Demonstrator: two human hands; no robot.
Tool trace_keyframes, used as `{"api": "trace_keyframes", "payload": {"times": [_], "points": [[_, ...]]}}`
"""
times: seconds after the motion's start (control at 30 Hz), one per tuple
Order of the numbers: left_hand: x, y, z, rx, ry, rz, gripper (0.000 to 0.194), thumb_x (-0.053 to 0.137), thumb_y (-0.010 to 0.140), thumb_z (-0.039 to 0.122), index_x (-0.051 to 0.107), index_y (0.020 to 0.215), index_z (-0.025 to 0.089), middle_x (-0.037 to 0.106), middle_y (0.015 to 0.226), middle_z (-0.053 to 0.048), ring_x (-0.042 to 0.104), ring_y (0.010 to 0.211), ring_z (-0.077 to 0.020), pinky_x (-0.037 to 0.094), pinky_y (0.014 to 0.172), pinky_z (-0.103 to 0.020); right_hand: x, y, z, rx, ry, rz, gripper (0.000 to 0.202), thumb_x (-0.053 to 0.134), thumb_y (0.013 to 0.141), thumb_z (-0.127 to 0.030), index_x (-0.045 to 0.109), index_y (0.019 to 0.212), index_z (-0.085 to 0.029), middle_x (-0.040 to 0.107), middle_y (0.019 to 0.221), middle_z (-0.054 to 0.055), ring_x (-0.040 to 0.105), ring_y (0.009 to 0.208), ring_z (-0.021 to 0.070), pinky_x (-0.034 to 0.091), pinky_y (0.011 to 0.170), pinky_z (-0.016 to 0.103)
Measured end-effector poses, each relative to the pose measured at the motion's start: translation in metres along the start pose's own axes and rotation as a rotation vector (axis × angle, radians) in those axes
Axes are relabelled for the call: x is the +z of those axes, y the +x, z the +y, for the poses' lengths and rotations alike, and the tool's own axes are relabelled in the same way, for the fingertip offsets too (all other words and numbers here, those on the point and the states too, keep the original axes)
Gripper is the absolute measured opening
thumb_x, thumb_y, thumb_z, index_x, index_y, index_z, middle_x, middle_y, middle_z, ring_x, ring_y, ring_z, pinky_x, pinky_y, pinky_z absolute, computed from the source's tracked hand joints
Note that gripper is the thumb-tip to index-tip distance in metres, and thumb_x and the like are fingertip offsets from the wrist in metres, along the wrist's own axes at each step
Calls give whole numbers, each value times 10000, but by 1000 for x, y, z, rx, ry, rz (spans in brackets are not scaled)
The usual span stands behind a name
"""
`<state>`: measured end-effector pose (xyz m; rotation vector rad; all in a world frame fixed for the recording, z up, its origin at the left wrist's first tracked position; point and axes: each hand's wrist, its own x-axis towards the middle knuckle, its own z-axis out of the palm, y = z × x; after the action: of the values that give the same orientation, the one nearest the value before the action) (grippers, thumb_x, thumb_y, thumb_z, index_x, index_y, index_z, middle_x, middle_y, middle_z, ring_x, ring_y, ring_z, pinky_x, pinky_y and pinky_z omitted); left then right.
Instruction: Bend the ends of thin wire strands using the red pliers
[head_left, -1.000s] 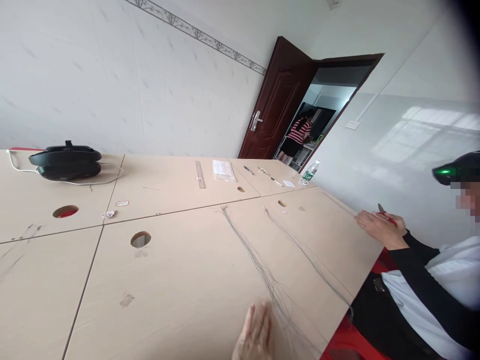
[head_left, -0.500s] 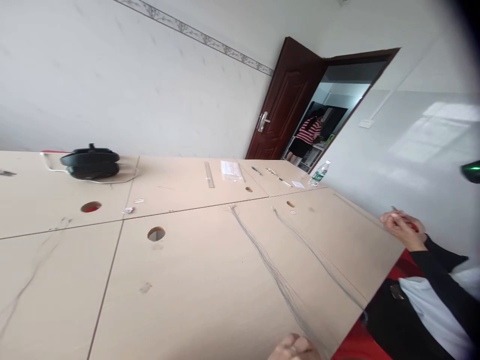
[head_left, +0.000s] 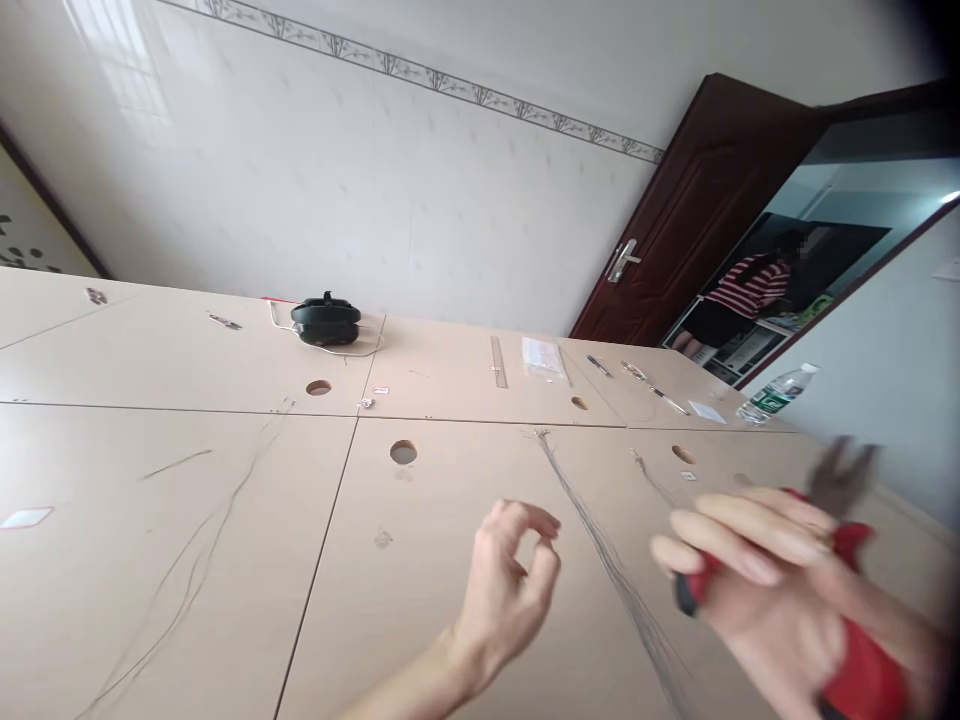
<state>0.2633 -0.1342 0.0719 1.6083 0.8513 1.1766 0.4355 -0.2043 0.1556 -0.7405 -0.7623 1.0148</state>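
My left hand (head_left: 510,590) hovers over the middle of the table, fingers curled and a gap between thumb and fingertips, with nothing visible in it. At the right, blurred and close to the camera, my right hand (head_left: 765,580) is wrapped around red-handled pliers (head_left: 840,475), whose jaws point up and stand apart. A bundle of thin grey wires (head_left: 611,560) runs along the table between the two hands. Behind my right hand lies another wire strand (head_left: 652,480), partly hidden by it.
Black headphones (head_left: 326,322), a ruler (head_left: 498,362), a plastic packet (head_left: 543,357), pens (head_left: 667,402) and a water bottle (head_left: 776,395) line the back. Round holes (head_left: 403,452) pierce the tabletop. Loose wires (head_left: 202,560) lie left. A person (head_left: 750,285) stands beyond the open door (head_left: 697,200).
The view has turned left. My left hand has come up over the table, and my right hand with the pliers now shows. The seated person at the right has left the view.
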Motion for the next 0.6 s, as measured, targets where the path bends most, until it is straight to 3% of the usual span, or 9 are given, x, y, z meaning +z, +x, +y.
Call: {"api": "trace_keyframes", "payload": {"times": [0.07, 0.13, 0.23, 0.33, 0.5, 0.6], "points": [[-12, 14, 7, -91, -44, 103, 186, 451, 809, 97, 599, 825, 207, 695, 934, -51, 639, 886, -201, 410, 545, -245, 31, 12, 15, 155, 135, -45, 117, 730, 796, -216, 634, 840, -265, 480, 736, -1, 468, 653, 157, 483, 672, 404], [-23, 27, 10, -100, -107, 210, 137, 481, 829, 138, 601, 812, 202, 695, 908, -44, 640, 893, -197, 456, 655, -268, 51, 22, 30, 208, 193, -75, 112, 726, 802, -189, 637, 840, -246, 464, 767, -9, 462, 690, 138, 477, 701, 365], [-37, 43, 10, -81, -232, 345, 112, 514, 849, 186, 610, 793, 193, 702, 847, -33, 641, 875, -189, 461, 853, -329, 58, 37, 56, 317, 226, -81, 88, 720, 818, -168, 645, 838, -211, 460, 815, -15, 465, 743, 114, 476, 765, 321], [-49, 55, 9, -103, -303, 426, 148, 504, 853, 193, 616, 756, 195, 693, 802, -20, 634, 853, -186, 453, 894, -351, 51, 51, 80, 401, 276, -84, 96, 741, 809, -168, 654, 835, -200, 466, 845, -20, 459, 746, 99, 471, 792, 304], [-59, 71, 7, -102, -350, 337, 270, 451, 890, 228, 641, 700, 198, 670, 800, -21, 630, 854, -188, 481, 886, -358, 45, 65, 105, 454, 283, -91, 95, 753, 808, -180, 660, 822, -198, 475, 837, -26, 462, 746, 101, 472, 784, 295], [-61, 76, 6, -156, -270, 235, 204, 574, 884, 337, 713, 816, 204, 713, 906, -40, 632, 955, -204, 483, 885, -329, 45, 70, 112, 451, 284, -100, 96, 753, 809, -181, 660, 823, -199, 492, 831, -24, 472, 753, 108, 475, 769, 296]]}}
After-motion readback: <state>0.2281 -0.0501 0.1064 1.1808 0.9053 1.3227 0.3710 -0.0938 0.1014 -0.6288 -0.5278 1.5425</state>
